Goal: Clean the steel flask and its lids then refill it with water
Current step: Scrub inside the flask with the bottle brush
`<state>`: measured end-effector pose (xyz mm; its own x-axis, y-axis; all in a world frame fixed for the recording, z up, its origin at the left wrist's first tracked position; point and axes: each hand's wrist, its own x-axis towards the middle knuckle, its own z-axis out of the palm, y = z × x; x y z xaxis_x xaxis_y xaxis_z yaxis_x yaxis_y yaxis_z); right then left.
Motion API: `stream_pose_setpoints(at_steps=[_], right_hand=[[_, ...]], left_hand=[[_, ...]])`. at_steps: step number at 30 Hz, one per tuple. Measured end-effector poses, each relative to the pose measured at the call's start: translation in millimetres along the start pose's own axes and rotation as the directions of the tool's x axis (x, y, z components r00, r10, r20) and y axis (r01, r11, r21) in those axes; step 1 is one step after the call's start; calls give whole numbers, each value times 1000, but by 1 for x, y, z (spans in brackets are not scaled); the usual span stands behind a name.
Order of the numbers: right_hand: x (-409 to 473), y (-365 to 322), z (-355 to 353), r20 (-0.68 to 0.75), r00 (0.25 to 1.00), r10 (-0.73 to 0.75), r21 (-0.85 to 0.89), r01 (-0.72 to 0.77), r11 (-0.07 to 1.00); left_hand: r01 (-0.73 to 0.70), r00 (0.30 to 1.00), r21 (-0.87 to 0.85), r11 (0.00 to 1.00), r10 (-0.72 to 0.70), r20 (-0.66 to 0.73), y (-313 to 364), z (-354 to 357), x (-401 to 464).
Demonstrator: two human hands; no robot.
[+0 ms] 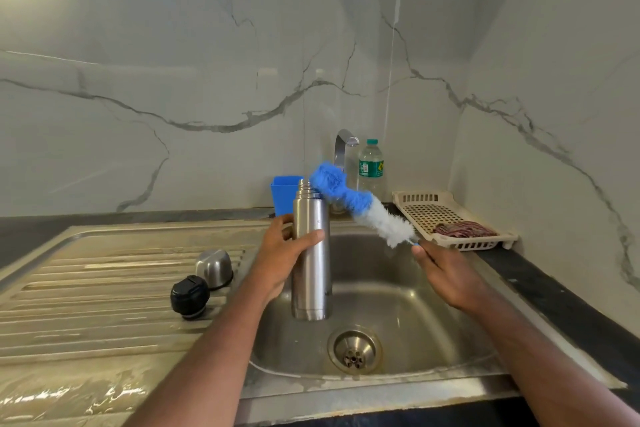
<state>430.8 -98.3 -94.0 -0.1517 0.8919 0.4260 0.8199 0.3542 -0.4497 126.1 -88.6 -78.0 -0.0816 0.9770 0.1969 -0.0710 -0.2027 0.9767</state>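
Right over the sink (450, 315) your left hand (280, 260) gripped the flask (310, 253) upright, fingers and thumb wrapped round its body, its open threaded mouth level with the tap (343, 146). Your right hand (446, 274) pinched the thin handle of the bottle brush (360, 206), which slanted up and left of the sink's middle, its blue tip just beside the flask's mouth and in front of the tap. Below the flask the sink held only its drain (354, 350), with open room all round. Left of the sink, on the ribbed draining board (104, 288), the steel cup lid (214, 267) and the black stopper (189, 295) lay touching each other. Behind the sink stood a blue tub (282, 198) and a water bottle (370, 166). Right of the sink, a cream tray (426, 208) held a reddish cloth (462, 229).
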Motion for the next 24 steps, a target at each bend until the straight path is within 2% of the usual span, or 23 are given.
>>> stream_pose_setpoints(at_steps=[3, 5, 7, 8, 11, 13, 18, 24], right_hand=[[7, -16, 11, 14, 1000, 21, 147, -23, 989], [6, -14, 10, 42, 999, 16, 186, -24, 982], [0, -4, 5, 76, 997, 31, 182, -44, 982], [-2, 0, 6, 83, 996, 43, 168, -56, 984], [2, -12, 10, 85, 995, 54, 140, -65, 988], [5, -22, 15, 66, 997, 33, 159, -44, 986], [-2, 0, 0, 93, 993, 74, 214, -92, 973], [7, -19, 11, 64, 997, 35, 112, -42, 993]], left_hand=[[83, 990, -207, 975, -56, 133, -2, 10, -2], [162, 980, -419, 894, -94, 177, -2, 12, -1], [199, 974, -521, 830, -109, 199, 0, 6, -2], [203, 973, -500, 842, -116, 201, 1, 3, -4], [202, 970, -264, 943, -157, 184, 2, 9, -10], [180, 976, -190, 965, -151, 158, -1, 16, -10], [160, 987, -320, 934, -154, 43, 3, 10, -4], [147, 987, -254, 956, -123, 107, -6, 11, 1]])
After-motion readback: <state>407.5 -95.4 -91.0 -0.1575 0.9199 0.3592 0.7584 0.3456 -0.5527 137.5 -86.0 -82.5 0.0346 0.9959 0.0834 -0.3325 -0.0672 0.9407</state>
